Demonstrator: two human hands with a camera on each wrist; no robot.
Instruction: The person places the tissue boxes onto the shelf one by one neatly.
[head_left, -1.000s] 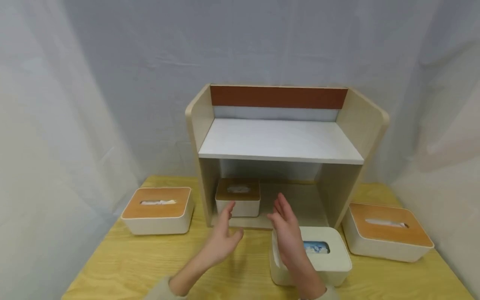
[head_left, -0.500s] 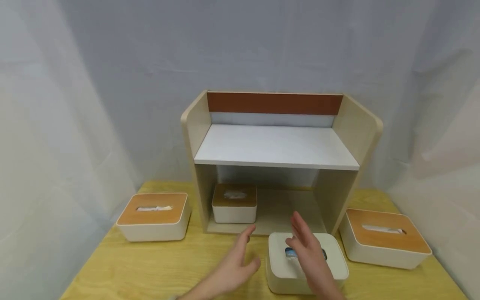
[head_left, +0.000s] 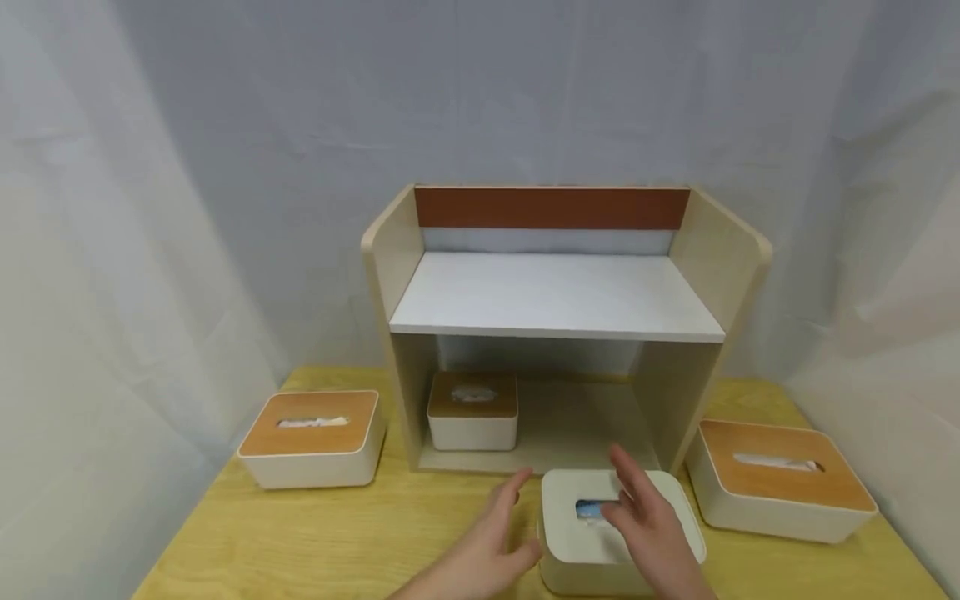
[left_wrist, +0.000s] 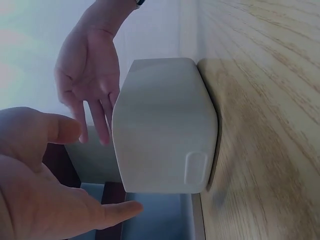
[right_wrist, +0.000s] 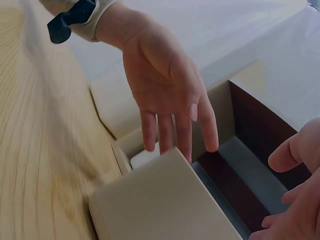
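Note:
A cream tissue box with a plain lid and an oval slot stands on the table in front of the shelf. Blue and white packaging shows in its slot. My left hand is at the box's left side, fingers extended and thumb spread. My right hand hovers over the right part of the lid, its fingers loosely extended, hiding part of the slot. In the left wrist view, the box's end wall lies beside the fingers. The right wrist view shows both hands over the box, with nothing held.
A two-tier wooden shelf stands behind, with a wood-lidded tissue box at the left of its lower level. Similar boxes stand left and right of the shelf on the wooden table.
Both hands have moved right and toward the person; the left has come to the cream box's left side, the right has crossed to the lid's right part. The view has tilted slightly up.

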